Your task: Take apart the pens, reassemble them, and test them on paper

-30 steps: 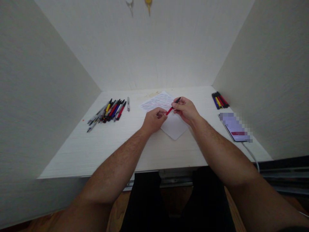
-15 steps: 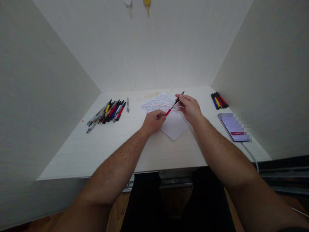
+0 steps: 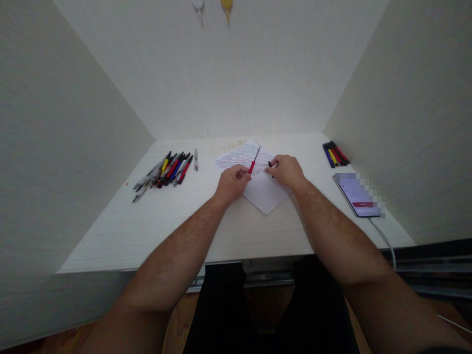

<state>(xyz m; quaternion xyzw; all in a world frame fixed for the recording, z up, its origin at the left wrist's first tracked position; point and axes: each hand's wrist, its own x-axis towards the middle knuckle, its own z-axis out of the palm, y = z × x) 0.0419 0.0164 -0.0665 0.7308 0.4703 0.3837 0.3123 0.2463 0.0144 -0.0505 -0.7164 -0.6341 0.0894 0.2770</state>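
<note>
My left hand (image 3: 233,182) grips the red barrel of a pen (image 3: 252,167), its thin dark refill sticking out bare and pointing up and away. Across from it, my right hand (image 3: 286,169) pinches a black pen part (image 3: 270,164), mostly covered by the fingers. The two pieces are apart. Beneath both hands lies a sheet of paper (image 3: 266,199). Its near part is blank, and its far part carries rows of handwriting in several colours, partly hidden by my fingers.
A heap of pens (image 3: 162,172) lies on the left of the white desk (image 3: 177,226), with one clear pen (image 3: 196,160) beside it. At right are a row of coloured pens (image 3: 335,154) and a phone (image 3: 356,194) with a cable (image 3: 383,236). Walls enclose three sides.
The black part has come off the refill end as my right hand moved down toward me. The red barrel in my left hand now points more upright.
</note>
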